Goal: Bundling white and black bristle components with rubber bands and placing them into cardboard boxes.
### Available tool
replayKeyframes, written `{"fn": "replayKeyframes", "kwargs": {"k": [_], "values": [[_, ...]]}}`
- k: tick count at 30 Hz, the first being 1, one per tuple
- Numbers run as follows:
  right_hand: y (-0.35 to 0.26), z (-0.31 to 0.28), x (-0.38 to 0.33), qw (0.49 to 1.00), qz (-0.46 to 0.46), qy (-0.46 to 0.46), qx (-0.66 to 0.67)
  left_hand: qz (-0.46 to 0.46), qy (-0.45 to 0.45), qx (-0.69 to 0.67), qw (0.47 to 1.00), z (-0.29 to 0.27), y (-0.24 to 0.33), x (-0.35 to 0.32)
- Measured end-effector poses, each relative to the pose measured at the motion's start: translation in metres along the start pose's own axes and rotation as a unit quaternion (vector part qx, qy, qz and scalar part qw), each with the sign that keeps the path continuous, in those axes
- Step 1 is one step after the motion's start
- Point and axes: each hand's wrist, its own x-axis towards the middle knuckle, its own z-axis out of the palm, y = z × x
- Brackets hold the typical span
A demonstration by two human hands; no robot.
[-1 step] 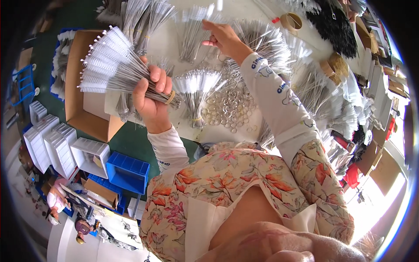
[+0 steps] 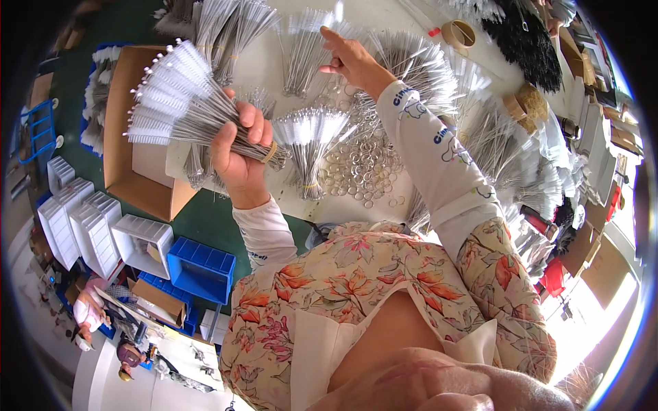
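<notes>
My left hand (image 2: 240,161) is closed around the wire stems of a thick bundle of straw brushes (image 2: 171,99). Their white bristle heads fan out to the left, and a tan rubber band (image 2: 270,152) rings the stem ends. Farther right, my right hand (image 2: 353,63) reaches over the table with the index finger stretched out and the other fingers partly bent. I see nothing held in it. Beside that finger lies a loose group of brushes (image 2: 301,55). Another banded brush bundle (image 2: 310,140) rests between my arms, next to a heap of metal rings (image 2: 360,175).
An open cardboard box (image 2: 130,175) stands left of the table (image 2: 291,202). More brushes (image 2: 418,68) pile up at the right, with a tape roll (image 2: 458,34) and black brushes (image 2: 524,44) farther off. White bins (image 2: 96,222) and a blue crate (image 2: 201,269) sit at the lower left.
My right hand has shifted slightly away from me, its index finger a little farther out. My left hand and its brush bundle have barely moved.
</notes>
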Motion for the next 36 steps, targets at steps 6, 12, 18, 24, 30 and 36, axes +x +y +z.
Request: {"fn": "replayKeyframes", "kwargs": {"k": [6,12,18,24,30,36], "values": [[0.010,-0.012,-0.045,0.927,-0.193,0.021,-0.320,-0.011,0.071,0.031,0.997,0.008,-0.011,-0.016],[0.013,-0.011,-0.177,0.888,-0.424,-0.023,-0.178,-0.137,0.029,-0.150,0.979,0.026,-0.028,-0.003],[0.036,-0.017,-0.221,0.676,-0.642,0.085,-0.352,-0.193,-0.053,-0.138,0.970,0.045,-0.049,-0.002],[0.064,-0.037,-0.255,0.523,-0.645,0.124,-0.544,-0.303,0.009,0.039,0.952,0.065,-0.075,-0.025],[0.099,-0.051,-0.298,0.545,-0.654,0.107,-0.513,-0.379,0.096,0.000,0.921,0.088,-0.101,-0.072],[0.121,-0.063,-0.322,0.546,-0.621,0.091,-0.555,-0.497,0.107,-0.072,0.858,0.081,-0.123,-0.089]]}}
